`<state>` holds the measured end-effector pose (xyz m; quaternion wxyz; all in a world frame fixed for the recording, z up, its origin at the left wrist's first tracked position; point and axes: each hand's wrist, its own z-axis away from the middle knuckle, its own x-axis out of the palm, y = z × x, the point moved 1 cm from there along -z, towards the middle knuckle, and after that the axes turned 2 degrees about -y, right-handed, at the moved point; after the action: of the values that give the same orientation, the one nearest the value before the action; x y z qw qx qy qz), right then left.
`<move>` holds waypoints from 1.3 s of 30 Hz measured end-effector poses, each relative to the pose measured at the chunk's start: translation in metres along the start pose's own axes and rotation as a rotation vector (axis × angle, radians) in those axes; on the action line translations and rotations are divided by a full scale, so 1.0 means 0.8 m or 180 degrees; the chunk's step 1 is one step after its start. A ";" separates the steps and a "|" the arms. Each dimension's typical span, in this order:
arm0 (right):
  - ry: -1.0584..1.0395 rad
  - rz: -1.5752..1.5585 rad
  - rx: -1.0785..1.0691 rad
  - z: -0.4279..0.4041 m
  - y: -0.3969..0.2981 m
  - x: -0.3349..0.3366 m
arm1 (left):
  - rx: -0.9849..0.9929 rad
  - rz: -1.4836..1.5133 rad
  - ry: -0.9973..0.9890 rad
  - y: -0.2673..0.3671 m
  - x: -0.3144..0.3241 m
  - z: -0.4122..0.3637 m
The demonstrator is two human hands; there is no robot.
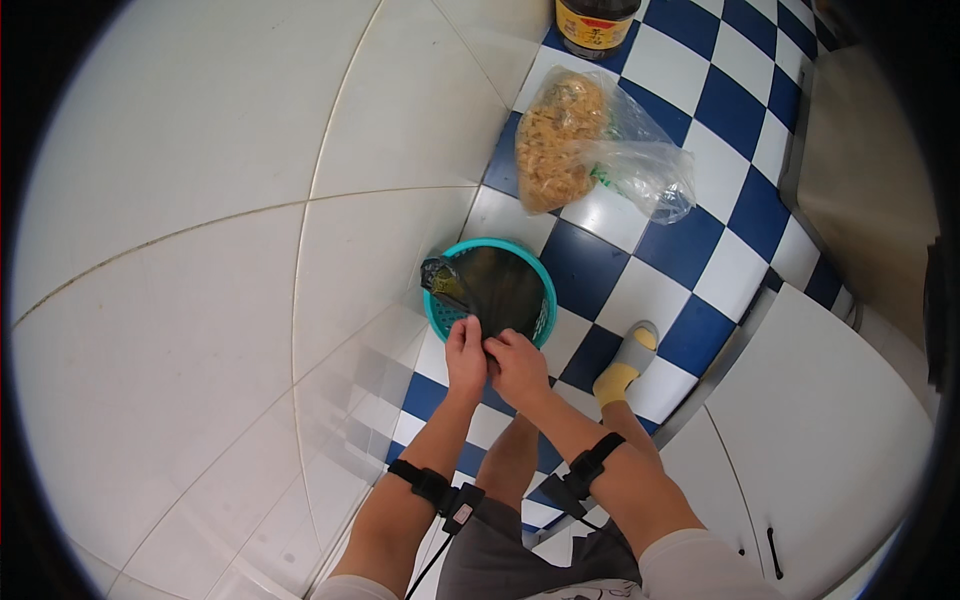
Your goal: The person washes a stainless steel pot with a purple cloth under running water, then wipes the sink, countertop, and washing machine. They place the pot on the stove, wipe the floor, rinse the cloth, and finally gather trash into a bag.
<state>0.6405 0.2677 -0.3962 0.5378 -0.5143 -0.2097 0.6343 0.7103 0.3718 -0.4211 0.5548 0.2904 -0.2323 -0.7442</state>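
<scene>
Below me, a teal plastic basket (549,289) with perforated sides stands on the floor against the wall. A dark plastic bag (502,289) spreads across its mouth. A bunched part of the bag hangs over the left rim, with something yellowish-green showing there. My left hand (466,361) pinches the bag at the basket's near rim. Close beside it, my right hand (519,371) grips the bag too, fingers curled in. Their fingertips almost meet, and the bit of bag between them is mostly hidden.
A clear plastic bag of tan, shredded-looking material (562,142) lies beyond the basket. Behind it stands a dark bottle (596,26) with a yellow label. White wall tiles (390,135) rise at left; white cabinets (817,427) line the right. My slippered foot (634,352) is right of the basket.
</scene>
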 end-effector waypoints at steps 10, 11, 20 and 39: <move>0.1114 -0.0617 0.1211 0.038 0.016 -0.014 | 0.0262 -0.0823 0.0788 0.022 -0.019 0.002; 0.1002 -0.0710 0.1438 0.042 0.024 -0.015 | 0.0321 -0.0866 0.0675 0.026 -0.020 0.010; 0.0221 -0.1334 0.2580 0.079 0.025 -0.021 | 0.0607 -0.0677 0.0568 0.099 -0.035 0.103; 0.0792 -0.0895 -0.0572 0.174 -0.147 -0.265 | 0.1037 -0.0701 -0.0537 0.237 0.077 0.313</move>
<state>0.5501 0.1568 -0.1561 0.5947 -0.6002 -0.2672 0.4633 0.6553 0.2661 -0.1241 0.3945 0.3365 -0.3620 -0.7747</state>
